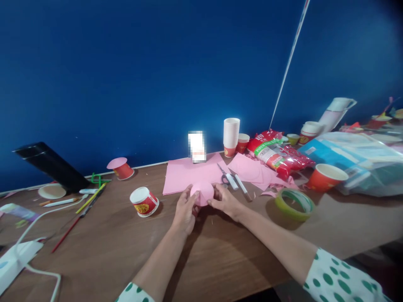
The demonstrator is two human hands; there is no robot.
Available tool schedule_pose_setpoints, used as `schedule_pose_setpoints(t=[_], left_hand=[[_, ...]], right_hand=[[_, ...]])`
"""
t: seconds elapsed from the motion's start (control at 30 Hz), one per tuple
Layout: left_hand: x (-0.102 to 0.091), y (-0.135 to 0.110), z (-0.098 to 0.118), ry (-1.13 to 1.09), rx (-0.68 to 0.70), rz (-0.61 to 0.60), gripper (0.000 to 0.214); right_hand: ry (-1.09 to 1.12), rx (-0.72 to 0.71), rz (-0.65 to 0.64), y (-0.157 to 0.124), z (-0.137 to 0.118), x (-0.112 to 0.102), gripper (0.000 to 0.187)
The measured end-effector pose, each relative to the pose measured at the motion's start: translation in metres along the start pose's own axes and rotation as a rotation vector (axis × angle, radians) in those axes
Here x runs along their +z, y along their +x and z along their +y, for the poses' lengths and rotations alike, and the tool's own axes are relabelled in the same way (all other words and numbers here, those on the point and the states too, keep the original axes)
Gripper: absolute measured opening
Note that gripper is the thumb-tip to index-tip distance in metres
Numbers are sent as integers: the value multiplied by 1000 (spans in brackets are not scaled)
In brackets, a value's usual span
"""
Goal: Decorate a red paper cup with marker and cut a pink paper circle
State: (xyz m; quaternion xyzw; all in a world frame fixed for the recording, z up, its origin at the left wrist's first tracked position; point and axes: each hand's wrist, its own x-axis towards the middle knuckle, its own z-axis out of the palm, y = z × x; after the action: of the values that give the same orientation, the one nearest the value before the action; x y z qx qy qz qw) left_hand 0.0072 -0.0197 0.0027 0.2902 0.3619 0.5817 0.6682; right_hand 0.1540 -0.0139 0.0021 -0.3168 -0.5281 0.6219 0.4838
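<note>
Both my hands meet over the middle of the brown table [103, 247]. My left hand [185, 209] and my right hand [224, 200] pinch the two sides of a round pink paper piece [203, 193], held just above the tabletop. Behind it lies a large pink paper sheet [185, 174]. Scissors [225, 176] and a white marker [241, 184] rest just beyond my right hand. A red paper cup [144, 202] lies tipped on its side to the left of my left hand.
A green tape roll [295, 203], an upright red cup [325, 177], snack bags [277, 155], stacked white cups [231, 136] and plastic bags [359, 161] crowd the right. At left are an upturned cup with a pink lid [121, 167], pencils [90, 199], a black tilted stand [52, 165] and a white cable [37, 268].
</note>
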Motion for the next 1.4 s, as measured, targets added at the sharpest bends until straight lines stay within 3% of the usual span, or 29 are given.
schedule_pose_setpoints(t=[0.4, 0.97, 1.2, 1.4], left_hand=[[1, -2, -1, 23, -31, -23, 54], [3, -3, -1, 52, -54, -31, 56], [0, 0, 0, -9, -46, -9, 54], [0, 0, -2, 5, -41, -16, 54]], right_hand=[[19, 68, 114, 2, 2, -4, 47], [72, 50, 144, 3, 1, -6, 50], [148, 164, 153, 2, 0, -3, 49], [125, 96, 130, 2, -3, -3, 53]])
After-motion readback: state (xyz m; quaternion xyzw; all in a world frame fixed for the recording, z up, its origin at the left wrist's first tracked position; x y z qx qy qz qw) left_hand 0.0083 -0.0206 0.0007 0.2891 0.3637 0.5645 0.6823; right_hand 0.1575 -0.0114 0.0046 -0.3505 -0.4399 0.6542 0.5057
